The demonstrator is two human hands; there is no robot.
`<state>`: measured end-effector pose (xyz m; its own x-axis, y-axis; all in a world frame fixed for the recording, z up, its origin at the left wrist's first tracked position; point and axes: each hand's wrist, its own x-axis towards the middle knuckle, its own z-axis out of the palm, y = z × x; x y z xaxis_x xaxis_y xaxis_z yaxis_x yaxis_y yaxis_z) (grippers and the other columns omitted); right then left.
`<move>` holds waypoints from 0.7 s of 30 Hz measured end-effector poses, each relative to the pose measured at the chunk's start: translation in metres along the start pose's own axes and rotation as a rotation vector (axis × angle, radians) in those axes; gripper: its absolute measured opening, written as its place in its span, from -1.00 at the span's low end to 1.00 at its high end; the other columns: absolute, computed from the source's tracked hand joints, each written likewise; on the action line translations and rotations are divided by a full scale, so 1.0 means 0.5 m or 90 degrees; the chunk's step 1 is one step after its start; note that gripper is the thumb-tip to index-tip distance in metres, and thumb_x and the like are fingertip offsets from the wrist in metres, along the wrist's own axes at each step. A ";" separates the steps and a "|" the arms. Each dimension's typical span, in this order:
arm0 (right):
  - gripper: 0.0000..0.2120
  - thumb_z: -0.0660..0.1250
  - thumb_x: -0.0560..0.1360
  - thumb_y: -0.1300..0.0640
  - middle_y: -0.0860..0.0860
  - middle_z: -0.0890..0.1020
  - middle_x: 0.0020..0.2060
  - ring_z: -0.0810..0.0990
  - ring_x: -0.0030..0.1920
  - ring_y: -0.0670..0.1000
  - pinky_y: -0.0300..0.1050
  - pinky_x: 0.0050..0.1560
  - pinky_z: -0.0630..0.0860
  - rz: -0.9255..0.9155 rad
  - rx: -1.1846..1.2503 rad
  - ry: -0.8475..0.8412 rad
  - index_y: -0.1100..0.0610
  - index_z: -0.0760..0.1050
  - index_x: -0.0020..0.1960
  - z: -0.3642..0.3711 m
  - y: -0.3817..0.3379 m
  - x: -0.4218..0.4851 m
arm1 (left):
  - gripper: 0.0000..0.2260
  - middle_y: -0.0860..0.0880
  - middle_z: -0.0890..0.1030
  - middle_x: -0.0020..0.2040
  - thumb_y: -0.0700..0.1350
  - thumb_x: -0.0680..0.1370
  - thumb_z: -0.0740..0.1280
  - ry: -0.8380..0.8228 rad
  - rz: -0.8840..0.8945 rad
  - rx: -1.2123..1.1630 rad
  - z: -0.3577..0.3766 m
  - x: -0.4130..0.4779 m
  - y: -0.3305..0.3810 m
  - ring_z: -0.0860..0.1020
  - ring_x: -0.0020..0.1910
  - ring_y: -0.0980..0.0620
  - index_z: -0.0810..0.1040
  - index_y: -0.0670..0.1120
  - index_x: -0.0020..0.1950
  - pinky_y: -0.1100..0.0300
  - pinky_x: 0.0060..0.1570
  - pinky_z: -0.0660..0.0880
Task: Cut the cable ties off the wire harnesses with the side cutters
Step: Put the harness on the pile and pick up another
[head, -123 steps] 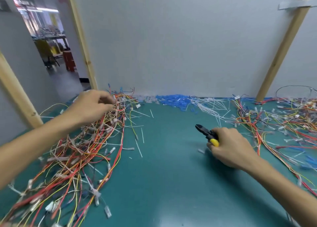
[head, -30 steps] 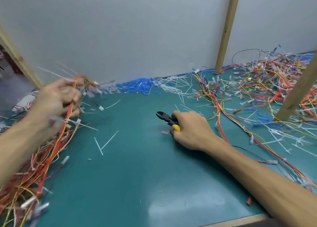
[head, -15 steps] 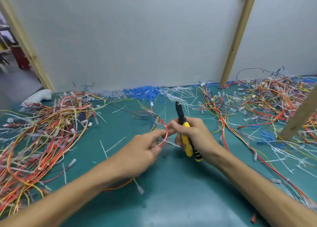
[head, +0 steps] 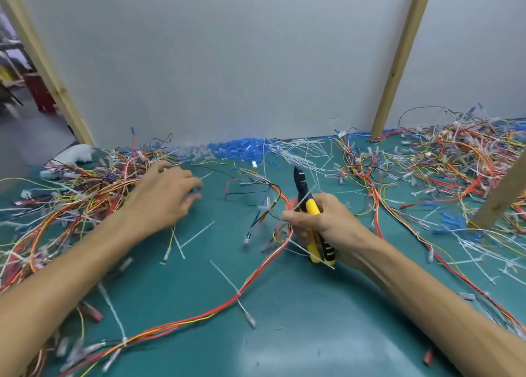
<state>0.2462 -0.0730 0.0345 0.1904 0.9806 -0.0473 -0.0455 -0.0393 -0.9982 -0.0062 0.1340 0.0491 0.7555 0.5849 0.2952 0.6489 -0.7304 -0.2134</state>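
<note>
Teal mat (head: 284,334) | left hand (head: 163,198) splayed | right hand (head: 324,228) grips side cutters (head: 312,206)

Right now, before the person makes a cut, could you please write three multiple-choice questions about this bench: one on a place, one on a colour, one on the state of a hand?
1. Where does the heap of blue pieces lie?
A. Along the wall at the back of the mat
B. Under the right forearm
C. At the front edge of the mat

2. What colour are the handles of the side cutters?
A. Red and white
B. Yellow and black
C. All green

3. What is the right hand doing?
A. Lying flat on the mat
B. Hanging empty
C. Gripping the side cutters

Answers:
1 A, the blue heap sits right against the grey wall.
2 B, yellow and black show above and below the fist.
3 C, its fingers curl round both handles.
</note>
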 end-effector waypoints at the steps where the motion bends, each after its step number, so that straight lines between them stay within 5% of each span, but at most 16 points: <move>1: -0.82 0.43 0.58 0.34 0.02 0.45 -0.45 0.39 -0.47 -0.05 -0.23 -0.44 0.37 0.009 0.039 -0.005 0.20 0.49 -0.15 -0.004 0.000 0.001 | -0.91 0.07 0.69 -0.06 -0.09 0.51 0.48 0.001 -0.008 0.017 0.017 -0.005 -0.022 0.62 0.02 -0.04 0.70 0.07 -0.01 -0.06 0.27 0.34; 4: -0.82 0.36 0.57 0.42 0.07 0.42 -0.40 0.39 -0.48 -0.05 -0.23 -0.45 0.38 0.006 0.157 0.048 0.19 0.47 -0.10 -0.020 0.002 0.013 | -0.80 0.04 0.62 -0.16 -0.24 0.35 0.49 -0.008 -0.078 0.034 0.038 -0.037 -0.082 0.61 -0.04 -0.10 0.69 0.05 -0.15 -0.07 0.23 0.35; 11: -0.84 0.33 0.48 0.39 0.06 0.51 -0.30 0.46 -0.45 -0.04 -0.18 -0.40 0.47 -0.189 0.276 0.147 0.17 0.48 -0.03 -0.050 -0.018 0.024 | -0.55 -0.03 0.59 0.18 -0.10 0.41 0.42 -0.061 -0.115 0.087 0.055 -0.054 -0.106 0.50 0.25 -0.13 0.60 0.05 0.31 -0.05 0.42 0.21; 17: -0.76 0.20 0.55 0.42 0.04 0.56 -0.43 0.53 -0.54 0.00 -0.18 -0.64 0.41 -0.222 0.250 0.271 0.11 0.46 -0.13 -0.090 -0.040 0.012 | -0.64 -0.01 0.58 0.18 -0.14 0.43 0.42 -0.022 -0.123 0.043 0.064 -0.056 -0.119 0.47 0.22 -0.10 0.64 0.00 0.24 -0.05 0.44 0.21; 21: -0.79 0.26 0.63 0.36 0.14 0.51 -0.28 0.49 -0.37 0.07 -0.16 -0.48 0.43 -0.251 0.285 0.322 0.08 0.43 -0.08 -0.121 -0.049 0.013 | -0.69 0.03 0.56 0.20 -0.11 0.47 0.41 -0.030 -0.124 0.042 0.065 -0.054 -0.120 0.45 0.24 -0.06 0.65 0.04 0.20 -0.05 0.46 0.18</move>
<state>0.3081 -0.0775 0.0566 0.6942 0.6946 0.1887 -0.2528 0.4807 -0.8396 -0.0626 0.1733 0.0234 0.6179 0.7293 0.2938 0.7862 -0.5785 -0.2174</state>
